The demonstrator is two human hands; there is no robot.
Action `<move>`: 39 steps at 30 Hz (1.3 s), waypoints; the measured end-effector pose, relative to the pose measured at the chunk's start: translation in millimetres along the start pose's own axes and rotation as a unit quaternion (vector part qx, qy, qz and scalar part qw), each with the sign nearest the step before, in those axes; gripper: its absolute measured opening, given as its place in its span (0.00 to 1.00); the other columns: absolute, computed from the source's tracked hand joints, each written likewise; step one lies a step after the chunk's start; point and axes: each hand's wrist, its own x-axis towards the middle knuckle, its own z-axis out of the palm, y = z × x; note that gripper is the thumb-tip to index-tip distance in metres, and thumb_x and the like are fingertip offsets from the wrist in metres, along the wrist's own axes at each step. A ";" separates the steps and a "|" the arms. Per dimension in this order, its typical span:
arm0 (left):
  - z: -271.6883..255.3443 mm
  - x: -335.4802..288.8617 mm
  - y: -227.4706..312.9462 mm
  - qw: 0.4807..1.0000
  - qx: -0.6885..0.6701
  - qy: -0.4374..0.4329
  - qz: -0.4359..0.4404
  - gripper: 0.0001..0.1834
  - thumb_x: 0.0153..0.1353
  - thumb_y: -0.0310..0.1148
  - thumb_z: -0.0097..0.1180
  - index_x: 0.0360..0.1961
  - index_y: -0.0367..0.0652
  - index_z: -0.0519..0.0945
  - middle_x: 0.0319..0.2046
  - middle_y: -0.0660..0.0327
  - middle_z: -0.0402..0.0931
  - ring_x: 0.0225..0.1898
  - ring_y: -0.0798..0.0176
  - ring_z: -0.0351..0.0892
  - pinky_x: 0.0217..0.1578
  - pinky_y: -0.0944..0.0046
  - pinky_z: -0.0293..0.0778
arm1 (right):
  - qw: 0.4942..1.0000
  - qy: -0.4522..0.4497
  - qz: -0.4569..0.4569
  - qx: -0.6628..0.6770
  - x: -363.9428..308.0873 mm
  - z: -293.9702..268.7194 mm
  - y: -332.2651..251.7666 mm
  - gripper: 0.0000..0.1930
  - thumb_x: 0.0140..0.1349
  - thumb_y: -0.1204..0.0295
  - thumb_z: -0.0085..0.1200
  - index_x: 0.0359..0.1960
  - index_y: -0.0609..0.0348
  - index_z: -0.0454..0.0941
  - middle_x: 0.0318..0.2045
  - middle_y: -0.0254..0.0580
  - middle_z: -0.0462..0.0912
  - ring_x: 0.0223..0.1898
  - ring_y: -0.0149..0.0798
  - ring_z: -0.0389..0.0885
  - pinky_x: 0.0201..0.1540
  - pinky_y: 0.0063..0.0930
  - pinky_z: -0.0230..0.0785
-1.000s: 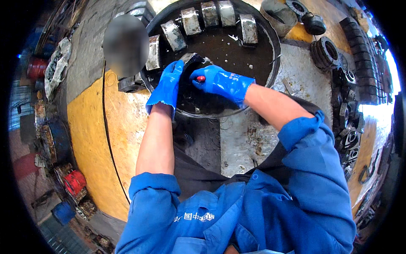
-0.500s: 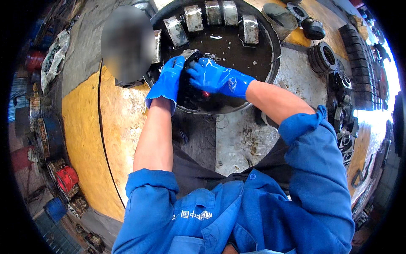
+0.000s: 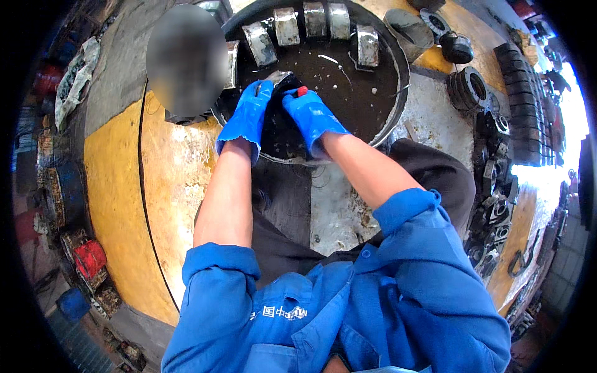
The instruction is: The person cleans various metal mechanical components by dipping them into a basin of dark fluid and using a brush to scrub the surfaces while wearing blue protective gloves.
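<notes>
Both my hands wear blue rubber gloves and are over a round basin (image 3: 403,102) of dark liquid. My left hand (image 3: 246,117) is closed on the left side of a dark, wet metal piece (image 3: 283,79); its lower part is lost in shadow. Just right of that piece, my right hand (image 3: 311,118) is closed round a tool with a red end (image 3: 302,91); the rest of the tool is hidden, so its kind does not show. Several curved metal blocks (image 3: 286,27) stand along the basin's far side, wet and blackened.
A grey bucket (image 3: 408,32) stands beyond the basin's right rim. Further right are ring-shaped metal parts (image 3: 467,88) and a long row of dark ribbed parts (image 3: 521,102). Yellowish sheeting (image 3: 118,205) covers the floor at left. A blurred patch hides the upper left.
My right hand has turned and drawn its forearm inward. The red end, formerly below that hand, now shows at the top of its fist. My left hand has hardly moved.
</notes>
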 end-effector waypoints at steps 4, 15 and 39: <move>35.2 9.5 7.9 0.998 -0.054 -0.007 -0.007 0.33 0.76 0.54 0.55 0.69 0.38 0.76 0.61 0.50 0.81 0.62 0.53 0.79 0.66 0.56 0.71 | 0.979 -0.061 -0.007 0.196 47.6 -20.8 80.7 0.19 0.76 0.63 0.54 0.63 0.57 0.80 0.52 0.47 0.88 0.48 0.42 0.88 0.52 0.37 0.82; 15.4 -3.6 5.3 0.998 0.042 0.039 -0.003 0.36 0.77 0.55 0.52 0.73 0.37 0.71 0.69 0.48 0.74 0.70 0.52 0.72 0.72 0.55 0.63 | 0.799 -0.036 0.069 0.596 36.6 18.6 58.8 0.17 0.74 0.61 0.57 0.61 0.44 0.83 0.55 0.44 0.88 0.61 0.51 0.82 0.66 0.48 0.74; 15.3 0.0 5.2 0.995 -0.088 0.025 -0.032 0.31 0.76 0.49 0.54 0.67 0.35 0.76 0.62 0.50 0.80 0.61 0.56 0.77 0.65 0.56 0.72 | 0.556 -0.181 -0.475 -0.658 23.0 -27.5 15.2 0.15 0.58 0.65 0.64 0.47 0.49 0.85 0.51 0.45 0.84 0.55 0.51 0.83 0.44 0.46 0.75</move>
